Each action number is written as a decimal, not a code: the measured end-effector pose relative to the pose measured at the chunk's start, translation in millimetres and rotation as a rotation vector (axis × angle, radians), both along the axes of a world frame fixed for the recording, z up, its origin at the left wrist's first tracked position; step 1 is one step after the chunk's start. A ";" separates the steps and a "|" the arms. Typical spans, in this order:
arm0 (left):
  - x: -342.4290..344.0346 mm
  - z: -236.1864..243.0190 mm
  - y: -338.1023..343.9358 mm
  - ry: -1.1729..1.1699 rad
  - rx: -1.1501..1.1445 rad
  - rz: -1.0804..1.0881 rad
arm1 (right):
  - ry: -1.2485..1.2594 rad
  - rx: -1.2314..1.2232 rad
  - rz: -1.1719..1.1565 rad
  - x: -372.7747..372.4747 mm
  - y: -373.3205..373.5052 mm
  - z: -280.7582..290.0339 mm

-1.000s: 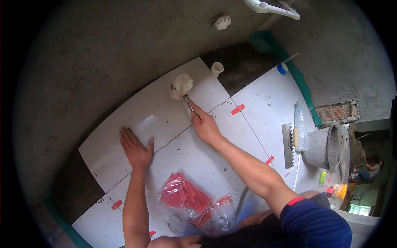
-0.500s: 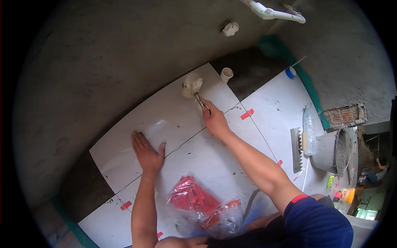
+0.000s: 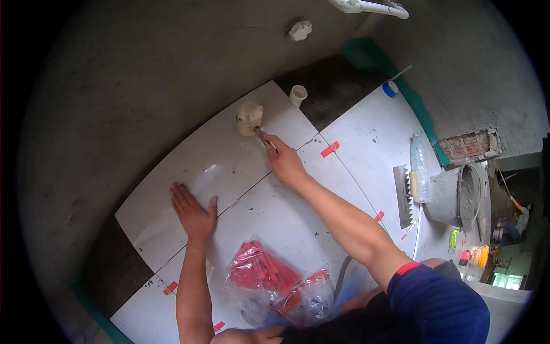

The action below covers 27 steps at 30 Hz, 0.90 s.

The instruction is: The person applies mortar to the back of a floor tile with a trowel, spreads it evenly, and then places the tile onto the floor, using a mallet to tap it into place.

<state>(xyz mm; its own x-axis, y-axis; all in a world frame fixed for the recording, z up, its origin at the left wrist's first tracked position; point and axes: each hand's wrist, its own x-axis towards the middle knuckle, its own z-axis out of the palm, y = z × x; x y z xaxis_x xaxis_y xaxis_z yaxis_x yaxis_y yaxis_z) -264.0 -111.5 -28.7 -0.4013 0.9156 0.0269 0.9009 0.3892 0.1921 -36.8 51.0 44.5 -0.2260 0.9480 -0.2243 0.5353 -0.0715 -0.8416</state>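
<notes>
Right hand (image 3: pixel 285 163) hiding most of metal tool (image 3: pixel 262 136), left hand (image 3: pixel 193 211) flat on tile (image 3: pixel 189 178)

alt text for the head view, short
A person's right hand holds a small metal tool against a capped pipe stub in a white floor tile, while the left hand presses flat on the tile; bags of red spacers lie nearby.

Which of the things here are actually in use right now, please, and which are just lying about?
In use:
left hand flat on the white tile
right hand holding a small metal tool
capped pipe stub

Lying about:
bags of red clips
notched trowel
plastic bottle
bucket
</notes>
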 end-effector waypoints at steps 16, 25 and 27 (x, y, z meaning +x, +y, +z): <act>2.2 -1.0 1.7 0.007 0.006 -0.009 | -0.072 -0.041 0.031 11.7 4.1 17.3; -40.7 -10.2 -33.4 -0.024 0.150 0.023 | -0.189 0.227 0.265 14.6 21.9 -37.2; -39.0 -11.4 -39.5 -0.010 0.159 0.091 | -0.265 0.097 0.235 0.5 12.9 -8.8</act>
